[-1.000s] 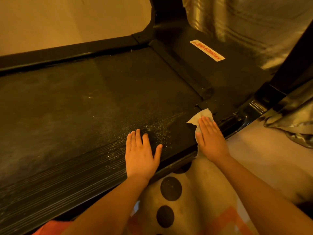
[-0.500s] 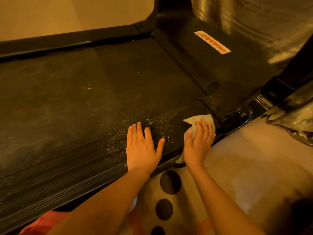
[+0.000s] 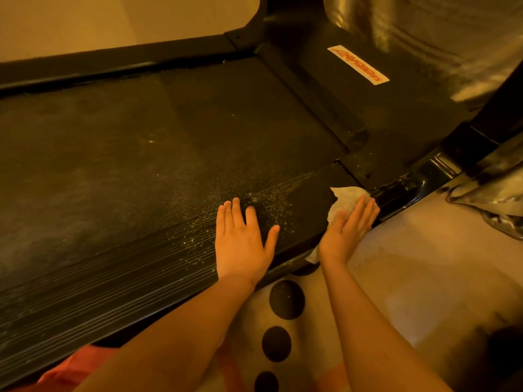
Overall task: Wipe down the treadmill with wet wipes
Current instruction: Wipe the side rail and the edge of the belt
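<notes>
The left hand (image 3: 243, 244) lies flat, fingers spread, on the treadmill (image 3: 141, 165) near its side rail. The right hand (image 3: 349, 227), fingers straight and together, presses the wet wipe (image 3: 343, 198) against the rail's front corner.

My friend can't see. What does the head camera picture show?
A person's right hand presses a white wipe on the near edge of a dusty black treadmill. The left hand lies flat on the treadmill beside it, among pale specks.
</notes>
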The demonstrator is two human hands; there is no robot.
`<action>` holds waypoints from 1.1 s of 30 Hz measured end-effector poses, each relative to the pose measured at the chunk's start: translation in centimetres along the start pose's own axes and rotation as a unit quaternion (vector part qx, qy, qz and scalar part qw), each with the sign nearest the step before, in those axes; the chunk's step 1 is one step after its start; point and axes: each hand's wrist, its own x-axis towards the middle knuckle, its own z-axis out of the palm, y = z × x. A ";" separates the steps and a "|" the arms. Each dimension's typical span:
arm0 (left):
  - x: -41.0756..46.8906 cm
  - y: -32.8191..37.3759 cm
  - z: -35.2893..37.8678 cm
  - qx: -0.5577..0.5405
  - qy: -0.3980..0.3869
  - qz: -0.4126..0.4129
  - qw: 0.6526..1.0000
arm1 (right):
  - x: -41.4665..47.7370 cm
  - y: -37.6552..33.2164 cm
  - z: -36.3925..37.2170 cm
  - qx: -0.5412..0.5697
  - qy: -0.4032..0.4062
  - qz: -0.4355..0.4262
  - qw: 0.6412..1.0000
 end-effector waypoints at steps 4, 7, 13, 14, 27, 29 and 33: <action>-0.1 0.1 -0.3 -0.009 -0.002 -0.002 1.000 | -0.5 -1.6 0.2 0.057 0.011 0.095 0.994; -0.1 0.1 -0.4 -0.015 -0.005 -0.001 1.000 | -1.4 -3.0 0.4 -0.005 -0.014 0.099 0.995; -0.1 0.1 -0.3 -0.006 0.002 -0.008 1.000 | -2.5 -4.1 0.2 -0.240 -0.105 -0.086 0.961; -0.1 0.1 -0.2 -0.008 -0.005 -0.006 1.000 | -1.5 -4.0 0.0 -0.280 -0.126 -0.113 0.945; -0.1 -0.1 0.4 -0.022 0.023 -0.012 0.999 | 8.8 -4.6 0.4 -0.381 -0.331 -0.264 0.822; 0.0 -0.1 0.5 -0.018 0.023 -0.013 0.999 | 8.3 -5.1 0.7 -0.376 -0.331 -0.274 0.821; 0.0 0.0 0.5 -0.011 0.025 -0.011 1.000 | 4.4 -6.1 0.8 -0.342 -0.352 -0.349 0.798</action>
